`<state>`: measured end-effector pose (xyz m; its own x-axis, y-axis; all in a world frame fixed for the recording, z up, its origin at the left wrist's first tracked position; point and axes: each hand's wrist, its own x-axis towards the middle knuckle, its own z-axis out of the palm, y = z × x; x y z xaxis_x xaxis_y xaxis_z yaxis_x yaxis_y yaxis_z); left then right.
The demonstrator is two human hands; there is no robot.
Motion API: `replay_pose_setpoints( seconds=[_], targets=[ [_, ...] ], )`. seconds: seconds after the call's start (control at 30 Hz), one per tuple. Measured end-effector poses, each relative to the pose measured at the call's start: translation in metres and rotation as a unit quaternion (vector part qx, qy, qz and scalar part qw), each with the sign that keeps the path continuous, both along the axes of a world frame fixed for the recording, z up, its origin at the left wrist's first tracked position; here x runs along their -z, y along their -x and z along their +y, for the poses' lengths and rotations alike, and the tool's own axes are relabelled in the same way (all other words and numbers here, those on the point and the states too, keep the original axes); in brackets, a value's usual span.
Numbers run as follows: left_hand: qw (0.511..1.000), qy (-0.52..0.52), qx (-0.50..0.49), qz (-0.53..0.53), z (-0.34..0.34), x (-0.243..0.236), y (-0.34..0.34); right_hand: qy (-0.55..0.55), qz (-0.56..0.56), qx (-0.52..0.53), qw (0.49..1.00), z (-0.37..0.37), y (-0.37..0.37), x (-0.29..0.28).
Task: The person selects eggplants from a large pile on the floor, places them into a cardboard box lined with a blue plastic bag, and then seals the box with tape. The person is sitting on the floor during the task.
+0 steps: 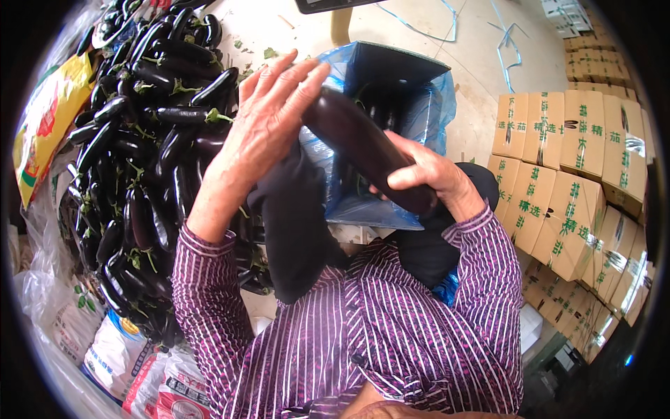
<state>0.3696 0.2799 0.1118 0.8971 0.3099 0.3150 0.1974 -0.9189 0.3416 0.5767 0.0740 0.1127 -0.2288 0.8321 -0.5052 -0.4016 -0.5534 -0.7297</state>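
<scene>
A long dark purple eggplant [359, 143] slants above a cardboard box lined with a blue plastic bag [426, 112]. My right hand [433, 178] grips its lower end. My left hand [269, 115] rests flat on its upper end, fingers spread and stretched out. More eggplants lie dark inside the box [380, 105]. Both forearms wear purple striped sleeves [209, 286], and my knees in dark trousers [293, 223] are below the hands.
A big heap of eggplants [132, 153] lies to my left on printed plastic sacks [49, 112]. Stacked cardboard cartons with green print [572, 160] stand at the right. Blue strapping bands [502, 35] lie on the pale floor beyond the box.
</scene>
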Motion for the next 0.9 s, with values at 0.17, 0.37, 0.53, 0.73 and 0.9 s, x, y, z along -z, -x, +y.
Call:
replay_pose_setpoints(
  seconds=[0.17, 0.37, 0.53, 0.73, 0.9],
  targets=[
    [0.997, 0.015, 0.066, 0.029, 0.022, -0.003, -0.004, -0.041, -0.085, -0.01, 0.995, -0.037, 0.005, 0.015],
    [0.981, 0.173, 0.078, 0.05, 0.029, -0.011, -0.012, -0.015, -0.043, 0.081, 0.996, -0.045, 0.011, 0.029],
    [0.998, 0.042, 0.043, 0.012, 0.021, 0.027, -0.05, -0.026, -0.15, 0.125, 0.98, -0.045, 0.017, 0.031],
    [1.0, -0.004, 0.027, -0.011, 0.005, 0.083, -0.121, 0.067, -0.42, 0.126, 0.896, -0.026, 0.03, 0.091],
    [0.996, -0.007, 0.063, 0.054, -0.016, 0.103, -0.168, 0.117, -0.527, 0.135, 0.831, -0.03, 0.019, 0.122]
  ],
)
